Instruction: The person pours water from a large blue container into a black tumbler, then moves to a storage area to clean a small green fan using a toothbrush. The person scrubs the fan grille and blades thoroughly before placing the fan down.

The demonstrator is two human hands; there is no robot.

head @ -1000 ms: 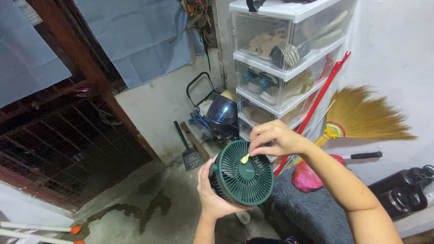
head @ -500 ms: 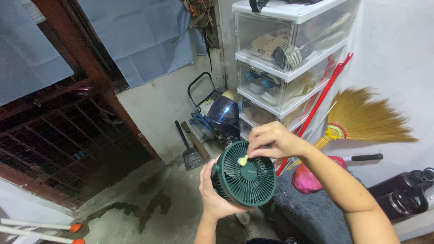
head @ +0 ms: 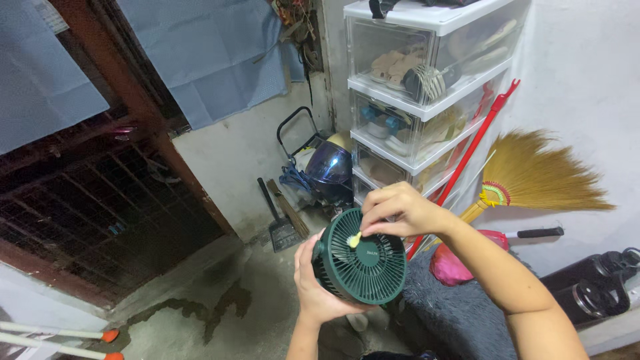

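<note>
The left hand point(head: 320, 287) grips a small round dark green fan point(head: 360, 265) from behind and below, fingers curled around its rim, holding it up near the middle of the view. The right hand point(head: 400, 212) comes from the right, its fingers pressed together on a small yellowish swab point(head: 354, 240) whose tip touches the fan's front grille. Far behind stand clear plastic drawers point(head: 427, 100), with a straw broom point(head: 533, 180) leaning at the right.

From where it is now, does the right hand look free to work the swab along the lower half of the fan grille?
Probably yes. The right hand holds the small swab near the centre of the green fan; the lower grille is bare, and the left hand grips only the rear and left rim.
</note>
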